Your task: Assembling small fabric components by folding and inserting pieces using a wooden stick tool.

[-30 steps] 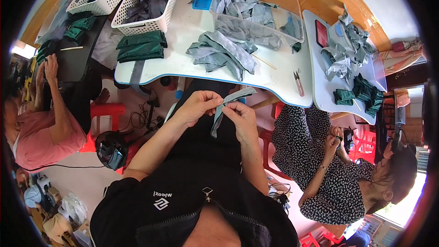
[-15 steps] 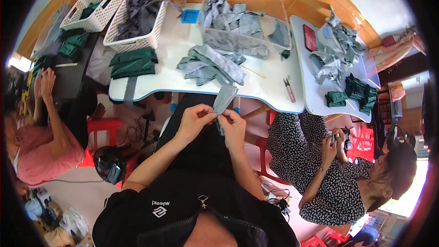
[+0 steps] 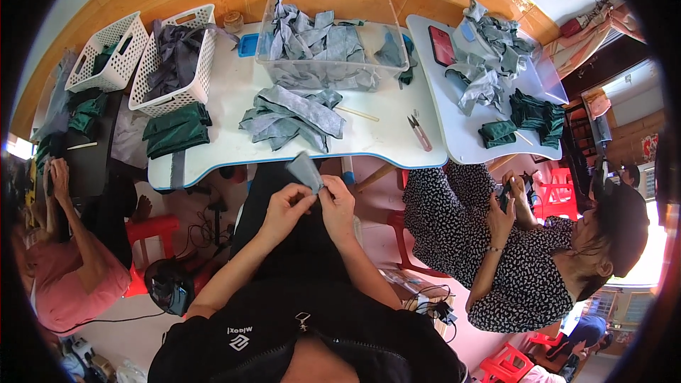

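A small grey-green fabric strip (image 3: 305, 172) is pinched between my two hands, above my lap and just in front of the table edge. My left hand (image 3: 287, 207) grips its lower end with thumb and fingertips. From the other side, my right hand (image 3: 336, 204) pinches the same end, fingers curled. The free end of the strip points up and to the left, toward the table. Beyond it, a loose pile of grey fabric strips (image 3: 294, 119) lies on the white table (image 3: 234, 149). The part of the strip inside my fingers is hidden.
A clear plastic bin (image 3: 333, 74) of grey strips stands behind the pile. White baskets (image 3: 202, 74) and folded green fabric (image 3: 177, 130) are at left. Thread snips (image 3: 419, 133) and a thin stick (image 3: 357, 113) lie at right. Co-workers sit on both sides.
The strip has tilted from leaning right to leaning left, and its free end has come away from the table pile. My view has shifted; both hands still pinch the strip.
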### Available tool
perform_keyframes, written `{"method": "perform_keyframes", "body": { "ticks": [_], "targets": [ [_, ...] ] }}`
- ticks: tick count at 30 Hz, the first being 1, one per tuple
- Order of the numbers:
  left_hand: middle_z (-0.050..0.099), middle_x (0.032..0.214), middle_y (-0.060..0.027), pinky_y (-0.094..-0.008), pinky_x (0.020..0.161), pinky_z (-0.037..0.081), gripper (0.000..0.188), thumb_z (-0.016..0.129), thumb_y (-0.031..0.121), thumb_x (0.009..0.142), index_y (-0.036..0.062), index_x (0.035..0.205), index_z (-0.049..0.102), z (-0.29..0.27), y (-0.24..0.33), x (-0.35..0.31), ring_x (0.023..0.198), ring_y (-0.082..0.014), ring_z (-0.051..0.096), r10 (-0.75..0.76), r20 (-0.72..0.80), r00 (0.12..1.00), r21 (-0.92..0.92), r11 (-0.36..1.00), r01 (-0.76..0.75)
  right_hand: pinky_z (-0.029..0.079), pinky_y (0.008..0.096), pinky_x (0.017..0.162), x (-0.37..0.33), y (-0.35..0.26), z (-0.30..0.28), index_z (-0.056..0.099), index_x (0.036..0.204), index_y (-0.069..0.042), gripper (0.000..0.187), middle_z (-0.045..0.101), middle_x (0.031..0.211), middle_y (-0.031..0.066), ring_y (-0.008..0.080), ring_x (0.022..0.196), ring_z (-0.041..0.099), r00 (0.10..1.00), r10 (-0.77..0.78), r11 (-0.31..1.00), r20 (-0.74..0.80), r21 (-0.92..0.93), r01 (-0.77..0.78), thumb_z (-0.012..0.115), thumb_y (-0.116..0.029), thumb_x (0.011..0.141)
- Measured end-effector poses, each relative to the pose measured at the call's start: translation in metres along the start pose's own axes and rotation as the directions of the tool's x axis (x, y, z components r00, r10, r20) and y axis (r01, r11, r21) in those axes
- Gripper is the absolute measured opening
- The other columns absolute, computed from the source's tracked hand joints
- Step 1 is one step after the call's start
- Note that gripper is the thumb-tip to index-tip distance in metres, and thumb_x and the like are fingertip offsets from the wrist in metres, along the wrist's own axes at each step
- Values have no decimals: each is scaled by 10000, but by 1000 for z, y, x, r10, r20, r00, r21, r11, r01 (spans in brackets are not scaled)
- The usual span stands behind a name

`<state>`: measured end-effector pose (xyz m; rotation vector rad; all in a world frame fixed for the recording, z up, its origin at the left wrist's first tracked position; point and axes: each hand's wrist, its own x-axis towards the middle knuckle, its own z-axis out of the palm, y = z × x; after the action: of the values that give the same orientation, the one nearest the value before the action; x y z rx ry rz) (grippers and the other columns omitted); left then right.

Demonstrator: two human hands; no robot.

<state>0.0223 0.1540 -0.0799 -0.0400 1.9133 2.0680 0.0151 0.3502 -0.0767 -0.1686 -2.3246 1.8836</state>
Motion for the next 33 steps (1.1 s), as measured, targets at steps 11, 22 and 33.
{"method": "perform_keyframes", "body": {
  "ticks": [11,22,33],
  "targets": [
    [895,1189,-16,-319,837,719,159,989,201,1189,93,1249,890,-6,-5,22,1017,-121,847,-349,7,937,-514,803,303,631,336,955,-8,25,27,903,1421,8,292,845,1218,62,131,1062,764,980,173,973,94,141,-185,802,61,1152],
    [897,1178,14,-325,865,718,182,901,294,1271,133,1195,863,-27,1,17,1058,-121,851,-474,51,879,-636,663,394,594,308,1114,-15,44,29,916,1463,19,383,850,1355,53,156,1227,776,973,215,926,86,299,-231,704,156,1175],
    [898,1371,-24,-380,989,762,243,973,181,1200,106,1405,866,10,0,2,1226,-154,871,-405,90,910,-615,696,371,552,234,925,-20,39,22,834,1334,-37,203,789,1195,-51,44,1037,684,963,264,874,57,408,-263,780,89,1184]
  ]
}}
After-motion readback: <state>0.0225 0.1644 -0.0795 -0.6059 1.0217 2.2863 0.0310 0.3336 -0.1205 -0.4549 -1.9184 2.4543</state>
